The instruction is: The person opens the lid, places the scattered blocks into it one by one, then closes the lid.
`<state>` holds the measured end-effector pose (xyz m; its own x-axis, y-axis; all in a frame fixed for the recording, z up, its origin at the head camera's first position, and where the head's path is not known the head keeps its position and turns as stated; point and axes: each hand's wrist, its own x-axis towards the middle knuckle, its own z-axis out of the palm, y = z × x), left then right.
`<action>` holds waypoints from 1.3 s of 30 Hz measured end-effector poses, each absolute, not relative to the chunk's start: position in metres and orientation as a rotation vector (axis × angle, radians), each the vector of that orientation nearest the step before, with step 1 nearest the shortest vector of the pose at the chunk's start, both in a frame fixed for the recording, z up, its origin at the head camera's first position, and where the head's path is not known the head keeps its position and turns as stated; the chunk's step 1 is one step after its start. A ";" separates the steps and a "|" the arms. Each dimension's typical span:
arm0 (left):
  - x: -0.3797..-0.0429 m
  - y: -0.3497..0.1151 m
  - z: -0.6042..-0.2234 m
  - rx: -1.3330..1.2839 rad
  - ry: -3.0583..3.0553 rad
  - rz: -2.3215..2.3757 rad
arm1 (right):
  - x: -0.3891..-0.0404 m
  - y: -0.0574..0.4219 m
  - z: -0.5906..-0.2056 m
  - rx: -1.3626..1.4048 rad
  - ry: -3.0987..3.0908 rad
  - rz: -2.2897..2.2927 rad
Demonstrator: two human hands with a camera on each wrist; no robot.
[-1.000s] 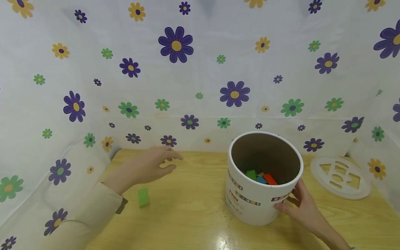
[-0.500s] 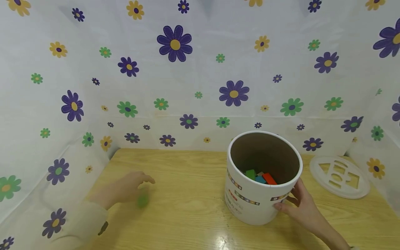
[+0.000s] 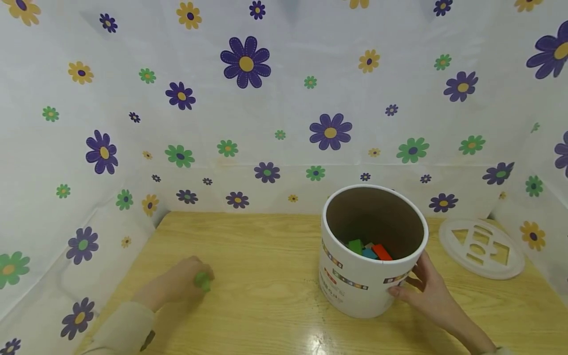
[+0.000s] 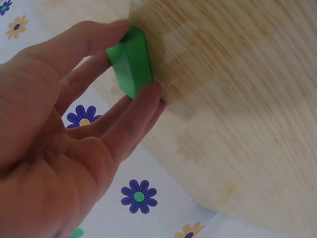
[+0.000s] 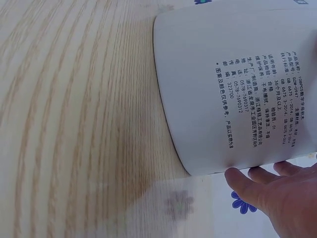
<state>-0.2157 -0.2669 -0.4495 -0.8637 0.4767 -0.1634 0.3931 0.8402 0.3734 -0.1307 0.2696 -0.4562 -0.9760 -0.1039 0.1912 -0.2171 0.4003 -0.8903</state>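
In the head view my left hand (image 3: 183, 278) is low over the left part of the table. The left wrist view has its thumb and fingers pinching the ends of a green wooden block (image 4: 131, 62) close to the wood. On the right, my right hand (image 3: 437, 301) holds the side of a white round bucket (image 3: 350, 296), thumb toward the front and fingers around the right side. The bucket stands upright and uncovered. Inside it lie a red block (image 3: 381, 252), a green one and a blue one among others, partly hidden by the front wall.
A whitish round lid (image 3: 510, 270) with shaped cut-outs lies on the wooden table (image 3: 275, 256) at the back right, beyond the bucket. Flower-printed white sheeting (image 3: 284, 98) closes off the back and both sides.
My left hand has come down and left to the green block that lay on the table, and now pinches it. My right hand and the bucket have stayed in place.
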 end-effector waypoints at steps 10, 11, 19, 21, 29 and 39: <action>-0.213 -0.258 -0.449 0.550 2.763 0.561 | -0.130 0.270 -0.456 0.304 -2.528 1.643; -0.213 -0.258 -0.450 0.551 2.765 0.561 | -0.130 0.270 -0.456 0.305 -2.526 1.644; -0.213 -0.255 -0.454 0.586 2.808 0.528 | -0.128 0.269 -0.455 0.263 -2.562 1.622; -0.213 -0.253 -0.453 0.582 2.805 0.517 | -0.128 0.269 -0.455 0.254 -2.570 1.615; -0.213 -0.253 -0.450 0.540 2.784 0.517 | -0.128 0.270 -0.455 0.264 -2.558 1.628; -0.214 -0.249 -0.439 0.579 2.791 0.542 | -0.130 0.270 -0.457 0.257 -2.546 1.641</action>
